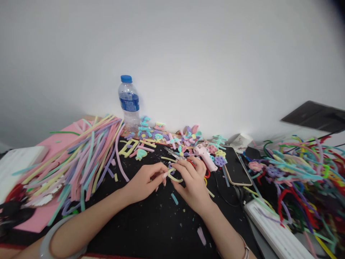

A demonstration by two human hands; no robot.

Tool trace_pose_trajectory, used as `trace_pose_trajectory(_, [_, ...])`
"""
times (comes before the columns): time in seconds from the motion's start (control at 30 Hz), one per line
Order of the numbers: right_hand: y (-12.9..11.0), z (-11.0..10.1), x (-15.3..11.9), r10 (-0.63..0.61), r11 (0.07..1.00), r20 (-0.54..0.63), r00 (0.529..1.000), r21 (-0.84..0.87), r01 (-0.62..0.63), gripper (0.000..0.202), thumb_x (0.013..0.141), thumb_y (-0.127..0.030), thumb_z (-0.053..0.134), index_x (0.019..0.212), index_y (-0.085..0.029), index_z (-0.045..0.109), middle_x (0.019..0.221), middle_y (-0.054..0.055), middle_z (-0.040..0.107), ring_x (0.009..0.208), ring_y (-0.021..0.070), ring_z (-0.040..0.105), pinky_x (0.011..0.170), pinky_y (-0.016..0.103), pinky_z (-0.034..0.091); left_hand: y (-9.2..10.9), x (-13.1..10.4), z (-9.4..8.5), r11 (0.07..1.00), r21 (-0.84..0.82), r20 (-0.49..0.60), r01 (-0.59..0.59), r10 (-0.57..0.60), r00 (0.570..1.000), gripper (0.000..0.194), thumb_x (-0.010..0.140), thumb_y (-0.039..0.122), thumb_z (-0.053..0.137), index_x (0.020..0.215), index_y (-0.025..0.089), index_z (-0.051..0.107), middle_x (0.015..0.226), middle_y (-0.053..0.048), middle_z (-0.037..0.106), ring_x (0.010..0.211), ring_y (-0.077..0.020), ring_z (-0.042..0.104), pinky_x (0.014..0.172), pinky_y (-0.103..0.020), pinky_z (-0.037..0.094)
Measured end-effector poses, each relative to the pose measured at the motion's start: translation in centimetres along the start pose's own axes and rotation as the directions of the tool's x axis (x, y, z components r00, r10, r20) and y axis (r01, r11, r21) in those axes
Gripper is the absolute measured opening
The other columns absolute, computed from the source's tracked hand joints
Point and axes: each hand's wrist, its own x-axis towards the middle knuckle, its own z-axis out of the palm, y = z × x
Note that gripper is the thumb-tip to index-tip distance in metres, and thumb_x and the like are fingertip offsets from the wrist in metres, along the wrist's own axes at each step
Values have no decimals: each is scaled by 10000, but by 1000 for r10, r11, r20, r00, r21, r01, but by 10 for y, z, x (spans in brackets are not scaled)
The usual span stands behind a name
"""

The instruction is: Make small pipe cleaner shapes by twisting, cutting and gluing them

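Near the middle of the black mat, a pale yellow fuzzy stem [175, 178] is bent into a curve between my two hands. My left hand [151, 180] pinches its left end with thumb and fingertips. The fingers of my right hand [191, 180] are curled over the same stem from the right, their tips close to my left fingertips. A small purple piece shows between the hands, partly hidden. Just beyond them lie scissors [174, 154] and a pink glue gun [206, 157], partly behind my right hand.
Pastel stems [94, 158] are heaped at left on pink sheets. A water bottle [129, 104] stands by the wall, beside finished fuzzy shapes [185, 138]. At right are a phone [237, 167], a white power strip [277, 230] and tangled coloured stems [299, 180].
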Motion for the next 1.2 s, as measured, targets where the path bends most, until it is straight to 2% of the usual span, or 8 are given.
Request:
trace_pose_trajectory(0.23, [3,4,-1,-6,995,-92,996,103,16,192,824,-160,613,1001,-235,616,932,20,685,985,235,519,938,438,326,1,0,0,999,53,-11,1,0,1000,166,912,246,402,859,161,535,703,14,583,526,-89,510,549,-210,409])
trace_pose_trajectory(0.5, [9,4,-1,56,994,-120,991,104,-44,128,792,-240,677,909,-248,627,857,0,707,953,244,549,932,439,308,1,0,0,995,94,-14,-13,15,1000,158,901,214,406,842,168,545,704,13,596,534,-90,508,555,-206,398])
trace_pose_trajectory(0.7, [15,2,0,80,993,-136,987,95,-67,174,759,-255,711,911,-240,629,872,12,709,948,249,557,902,440,336,2,0,-1,996,84,-18,8,-7,1000,159,899,218,405,843,168,545,706,11,597,531,-92,510,553,-207,401])
trace_pose_trajectory(0.93, [18,1,1,52,993,-95,994,112,-41,309,755,-230,691,1056,-224,621,1057,54,686,1047,267,529,908,436,371,3,0,-2,999,44,-21,27,-26,999,174,909,265,402,844,167,531,708,8,597,524,-91,516,556,-212,423])
trace_pose_trajectory(1.2, [19,0,0,69,990,-106,992,127,-56,211,786,-224,646,997,-225,643,968,62,703,977,255,572,869,431,414,2,1,-3,1000,-14,-31,28,-28,999,178,912,289,405,854,167,520,707,10,582,509,-89,508,534,-214,433])
